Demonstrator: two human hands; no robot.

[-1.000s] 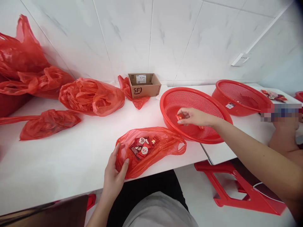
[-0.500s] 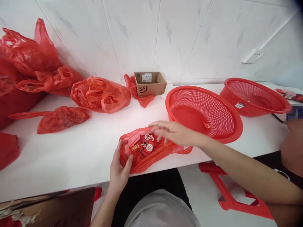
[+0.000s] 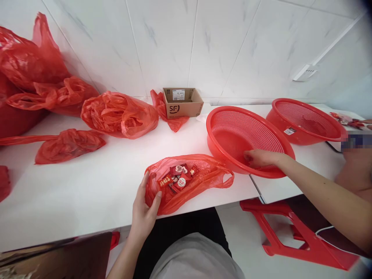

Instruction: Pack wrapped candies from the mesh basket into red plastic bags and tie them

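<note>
A red plastic bag (image 3: 200, 178) lies open at the near edge of the white table (image 3: 87, 186), with several small red wrapped candies (image 3: 178, 176) inside. My left hand (image 3: 143, 211) grips the bag's left edge, thumb pressed on the plastic. My right hand (image 3: 260, 158) reaches into the nearer red mesh basket (image 3: 229, 124) and rests low on its front wall. Its fingers are curled together, and what they hold is hidden.
A second red basket (image 3: 305, 116) sits further right, and beyond it is another person's arm (image 3: 353, 170). Several stuffed red bags (image 3: 119, 114) and a small cardboard box (image 3: 183, 102) line the tiled wall. A red stool (image 3: 293, 236) lies on the floor.
My right hand held a candy over the basket, swung left above the open bag, then went back into the basket. A candy seen lying there is now under the hand. My left hand stayed.
</note>
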